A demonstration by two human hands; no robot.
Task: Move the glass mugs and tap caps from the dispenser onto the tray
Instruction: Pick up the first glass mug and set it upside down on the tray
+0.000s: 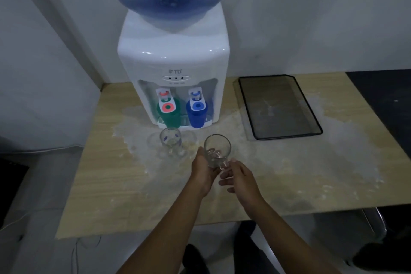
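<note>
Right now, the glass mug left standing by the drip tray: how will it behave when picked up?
The glass mug is clear glass, so probably rigid and breakable if knocked. It looks empty, so likely light. The table around it looks pale and blotchy, possibly wet, so it may slide or feel slippery.

Pale wood-grain table [124, 184] set against a white wall, its top blotched with whitish patches around the middle and right. At the back, a white tabletop water dispenser [173, 60] topped by a blue bottle; just in front of it, a clear glass mug [170, 138] standing upright on the surface. Off to the right, well apart from the dispenser, a dark-rimmed transparent tray [280, 108] lying flat, nothing visible inside.
</note>
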